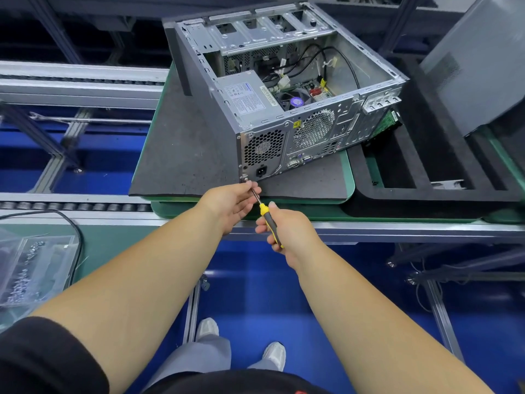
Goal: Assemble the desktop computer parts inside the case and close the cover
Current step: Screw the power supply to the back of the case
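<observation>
While the right hand (287, 227) grips the screwdriver (265, 214) and the left hand (231, 204) pinches its shaft, the case (284, 89) (stiff, probably heavy; lift by its frame edges) sits at twelve o'clock.

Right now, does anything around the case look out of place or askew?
Yes: a green circuit board sticks out past the case's rear right corner, tilted over the foam tray instead of seated inside. The case also sits skewed on its mat.
</observation>
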`<state>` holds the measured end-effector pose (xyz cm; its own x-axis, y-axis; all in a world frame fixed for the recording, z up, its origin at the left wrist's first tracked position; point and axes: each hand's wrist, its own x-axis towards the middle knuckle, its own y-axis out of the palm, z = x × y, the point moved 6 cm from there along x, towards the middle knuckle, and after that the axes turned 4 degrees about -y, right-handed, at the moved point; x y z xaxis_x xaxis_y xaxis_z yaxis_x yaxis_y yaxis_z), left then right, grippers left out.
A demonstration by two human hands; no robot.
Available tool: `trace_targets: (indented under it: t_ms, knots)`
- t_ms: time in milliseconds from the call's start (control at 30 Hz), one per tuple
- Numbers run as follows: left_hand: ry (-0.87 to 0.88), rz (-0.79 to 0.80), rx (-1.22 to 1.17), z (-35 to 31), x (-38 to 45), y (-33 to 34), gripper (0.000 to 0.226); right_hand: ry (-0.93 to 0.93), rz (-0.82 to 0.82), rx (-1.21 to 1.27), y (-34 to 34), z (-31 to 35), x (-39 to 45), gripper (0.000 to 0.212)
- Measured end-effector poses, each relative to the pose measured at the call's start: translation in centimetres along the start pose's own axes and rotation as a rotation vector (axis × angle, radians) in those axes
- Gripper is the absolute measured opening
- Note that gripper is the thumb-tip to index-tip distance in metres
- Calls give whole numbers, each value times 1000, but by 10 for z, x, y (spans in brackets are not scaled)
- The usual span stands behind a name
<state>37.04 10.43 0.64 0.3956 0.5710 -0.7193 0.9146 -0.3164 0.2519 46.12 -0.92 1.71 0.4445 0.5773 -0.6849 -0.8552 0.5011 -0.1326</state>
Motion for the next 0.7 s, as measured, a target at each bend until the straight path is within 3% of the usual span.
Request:
trace_targets:
  t_ms: [100,200,333,567,700]
  knots:
    - [11,-5,-7,0,2,-1,12,36,35,42,4,1,-1,52]
    - [8,-21,6,-2,3,0,9,-3,41,107,2,0,-3,35]
    - [19,-58,32,-3,7,-1,9,-58,23,-23,0,1,-2,23]
    - [11,-47,35,-1,7,-2,10,12,34,-79,5,4,-7,45]
    - [-4,8,36,-1,4,1,12,40,66,39,6,3,-8,53]
